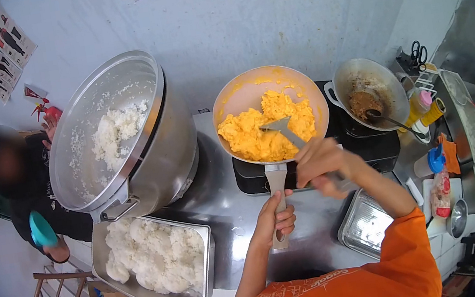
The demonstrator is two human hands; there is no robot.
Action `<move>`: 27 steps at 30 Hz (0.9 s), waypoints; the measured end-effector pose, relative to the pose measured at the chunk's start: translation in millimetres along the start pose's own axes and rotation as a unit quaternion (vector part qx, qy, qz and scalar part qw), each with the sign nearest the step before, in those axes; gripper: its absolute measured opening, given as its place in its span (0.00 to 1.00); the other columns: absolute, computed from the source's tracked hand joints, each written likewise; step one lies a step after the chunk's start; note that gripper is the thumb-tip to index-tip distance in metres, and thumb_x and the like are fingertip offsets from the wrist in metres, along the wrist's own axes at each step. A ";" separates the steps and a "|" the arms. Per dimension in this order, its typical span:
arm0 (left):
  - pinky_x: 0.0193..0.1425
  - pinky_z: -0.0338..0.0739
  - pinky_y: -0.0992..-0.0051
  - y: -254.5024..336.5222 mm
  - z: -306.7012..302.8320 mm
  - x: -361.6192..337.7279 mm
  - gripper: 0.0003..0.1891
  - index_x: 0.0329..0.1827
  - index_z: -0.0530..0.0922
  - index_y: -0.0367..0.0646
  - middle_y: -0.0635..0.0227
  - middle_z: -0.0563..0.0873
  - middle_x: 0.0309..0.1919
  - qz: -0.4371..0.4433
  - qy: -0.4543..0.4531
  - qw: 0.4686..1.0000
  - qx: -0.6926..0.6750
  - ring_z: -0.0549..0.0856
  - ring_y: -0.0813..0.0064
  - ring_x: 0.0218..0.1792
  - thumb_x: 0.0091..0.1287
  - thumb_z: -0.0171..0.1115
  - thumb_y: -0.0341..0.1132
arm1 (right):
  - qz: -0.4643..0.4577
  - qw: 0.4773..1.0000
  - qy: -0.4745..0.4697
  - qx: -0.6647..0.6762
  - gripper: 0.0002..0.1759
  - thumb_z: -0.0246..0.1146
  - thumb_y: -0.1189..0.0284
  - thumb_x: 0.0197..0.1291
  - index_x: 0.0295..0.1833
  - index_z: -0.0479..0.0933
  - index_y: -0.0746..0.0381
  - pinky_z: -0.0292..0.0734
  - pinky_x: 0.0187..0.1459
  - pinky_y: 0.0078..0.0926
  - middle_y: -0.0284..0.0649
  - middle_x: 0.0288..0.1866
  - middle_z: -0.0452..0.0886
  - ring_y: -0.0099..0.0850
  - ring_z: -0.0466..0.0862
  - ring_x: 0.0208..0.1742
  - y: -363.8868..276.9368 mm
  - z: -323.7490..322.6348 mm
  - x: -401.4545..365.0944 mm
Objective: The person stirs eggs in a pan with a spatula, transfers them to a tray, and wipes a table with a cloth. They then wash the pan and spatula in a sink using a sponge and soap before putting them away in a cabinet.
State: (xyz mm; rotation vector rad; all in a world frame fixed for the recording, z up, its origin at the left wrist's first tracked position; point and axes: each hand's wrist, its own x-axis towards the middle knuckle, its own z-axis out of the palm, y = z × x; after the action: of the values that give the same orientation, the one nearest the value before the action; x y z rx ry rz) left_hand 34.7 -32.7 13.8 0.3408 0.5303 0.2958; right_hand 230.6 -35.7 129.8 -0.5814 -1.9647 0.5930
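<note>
My left hand (276,219) is wrapped round the pale handle of a frying pan (234,91) on the black stove. Scrambled eggs (247,131), bright yellow, fill the lower part of the pan. In my right hand (327,166) is a grey spatula (285,129), its blade resting in the eggs. Some of my right fingers are blurred. Right of the pan stands a wok (388,78) with brown food and a dark ladle (392,117) leaning in it.
At left, a large metal pot (178,139) holding rice tilts beside a tray (207,239) of rice. A person (40,184) stands there with a teal bowl (42,229). An empty metal tray (362,225) lies near my right arm; bottles (421,105) and scissors (418,52) are farther right.
</note>
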 end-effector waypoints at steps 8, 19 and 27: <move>0.14 0.54 0.84 -0.6 2.4 -0.2 0.17 0.52 0.68 0.48 0.81 0.60 0.14 0.012 0.003 1.000 0.001 0.57 0.88 0.11 0.72 0.44 0.50 | -0.013 0.995 0.083 -0.053 0.09 0.47 0.83 0.32 0.22 0.71 0.64 0.64 0.18 0.26 0.38 0.13 0.69 0.35 0.70 0.13 62.3 8.8 11.4; 0.15 0.54 0.83 0.9 2.8 0.1 0.17 0.53 0.67 0.47 0.80 0.59 0.14 0.005 0.007 1.000 0.006 0.57 0.88 0.11 0.72 0.43 0.49 | 0.008 0.997 0.050 0.064 0.11 0.47 0.81 0.34 0.22 0.75 0.69 0.63 0.17 0.27 0.43 0.14 0.71 0.34 0.69 0.13 -7.9 -3.4 -5.0; 0.14 0.54 0.83 -1.2 1.2 0.5 0.18 0.54 0.67 0.48 0.81 0.60 0.15 0.011 0.004 1.000 0.001 0.57 0.88 0.11 0.72 0.44 0.50 | 0.129 0.983 0.129 -0.027 0.08 0.50 0.76 0.41 0.22 0.75 0.63 0.62 0.20 0.22 0.36 0.14 0.71 0.28 0.69 0.14 -0.5 -34.7 12.5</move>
State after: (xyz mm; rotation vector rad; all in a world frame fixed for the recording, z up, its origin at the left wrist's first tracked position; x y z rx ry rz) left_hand 36.0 -33.9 14.1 0.3487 0.5342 0.3177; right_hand 256.3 -22.7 152.8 -0.9097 -1.6766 0.5914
